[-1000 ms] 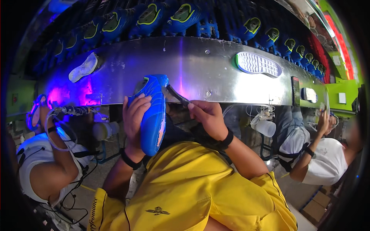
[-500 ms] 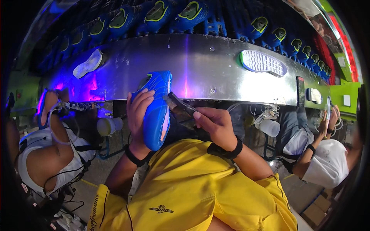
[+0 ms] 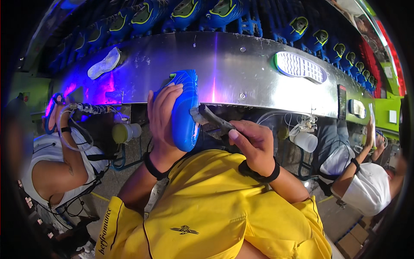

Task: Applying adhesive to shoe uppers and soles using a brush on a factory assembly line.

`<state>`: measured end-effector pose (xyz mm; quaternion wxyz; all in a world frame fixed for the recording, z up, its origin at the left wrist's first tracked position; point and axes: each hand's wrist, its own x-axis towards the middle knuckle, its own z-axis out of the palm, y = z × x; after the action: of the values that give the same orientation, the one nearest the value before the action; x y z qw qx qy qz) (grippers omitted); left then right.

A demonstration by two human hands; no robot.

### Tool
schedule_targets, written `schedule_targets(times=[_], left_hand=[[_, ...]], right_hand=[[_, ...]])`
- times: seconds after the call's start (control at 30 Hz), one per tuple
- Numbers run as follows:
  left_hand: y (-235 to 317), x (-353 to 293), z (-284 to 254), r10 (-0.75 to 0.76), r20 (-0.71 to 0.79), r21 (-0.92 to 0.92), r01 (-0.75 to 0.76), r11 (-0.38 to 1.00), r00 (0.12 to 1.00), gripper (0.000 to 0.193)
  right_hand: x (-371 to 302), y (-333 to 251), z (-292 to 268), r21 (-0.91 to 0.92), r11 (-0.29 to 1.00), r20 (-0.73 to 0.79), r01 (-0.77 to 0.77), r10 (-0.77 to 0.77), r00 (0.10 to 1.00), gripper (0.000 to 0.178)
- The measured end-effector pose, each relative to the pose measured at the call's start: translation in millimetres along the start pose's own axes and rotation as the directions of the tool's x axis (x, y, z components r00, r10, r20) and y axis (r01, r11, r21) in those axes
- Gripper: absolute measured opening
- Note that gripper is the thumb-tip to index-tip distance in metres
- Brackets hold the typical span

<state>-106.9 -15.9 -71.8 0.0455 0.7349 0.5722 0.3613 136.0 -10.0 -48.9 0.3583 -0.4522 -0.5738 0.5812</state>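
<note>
A blue shoe upper [image 3: 184, 113] is gripped in my left hand [image 3: 164, 114], toe end toward me and its side tilted up to the right. My fingers wrap over its left side, and the thumb is hidden. My right hand [image 3: 255, 142] pinches the dark handle of a brush [image 3: 217, 119]. The brush's pale, flat bristles touch the upper's right edge, where a strip of pinkish underside shows. Beyond my hands, a white sole [image 3: 300, 67] with a green end lies on the metal bench [image 3: 172, 56], to the right of the shoe.
Another white sole [image 3: 104, 63] lies on the bench at left. Several blue shoes [image 3: 185, 13] stand in a row along the far side. White cups [image 3: 306, 141] with tubing hang below the bench's near edge. Co-workers sit at left [image 3: 60, 168] and right [image 3: 364, 185].
The shoe upper has turned, so less of its pale underside edge shows. The brush has moved down along that edge. The view has shifted slightly.
</note>
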Motion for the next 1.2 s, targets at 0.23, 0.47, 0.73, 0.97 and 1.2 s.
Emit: schedule_targets(times=[0.23,0.47,0.73,0.97,1.2], left_hand=[[16,21,2,-0.083,0.019,-0.005,0.084,0.996,0.996,0.072],[26,45,6,-0.156,0.046,0.061,0.153,0.986,0.987,0.078],[10,74,0,-0.145,0.091,0.027,0.143,0.989,0.985,0.071],[-13,93,-12,-0.283,0.269,-0.076,0.313,0.947,0.921,0.069],[-28,115,-24,-0.312,0.432,-0.240,0.442,0.864,0.846,0.051]], right_hand=[[-6,-24,-13,-0.114,0.987,-0.009,0.109,-0.111,0.994,0.019],[-3,-40,-25,-0.283,0.928,-0.098,0.242,-0.279,0.955,0.019],[36,-60,-41,-0.466,0.819,0.009,0.335,-0.375,0.927,0.024],[88,-35,-34,-0.347,0.839,0.024,0.419,-0.438,0.898,0.023],[107,-2,-9,-0.229,0.868,-0.030,0.440,-0.458,0.889,0.022]])
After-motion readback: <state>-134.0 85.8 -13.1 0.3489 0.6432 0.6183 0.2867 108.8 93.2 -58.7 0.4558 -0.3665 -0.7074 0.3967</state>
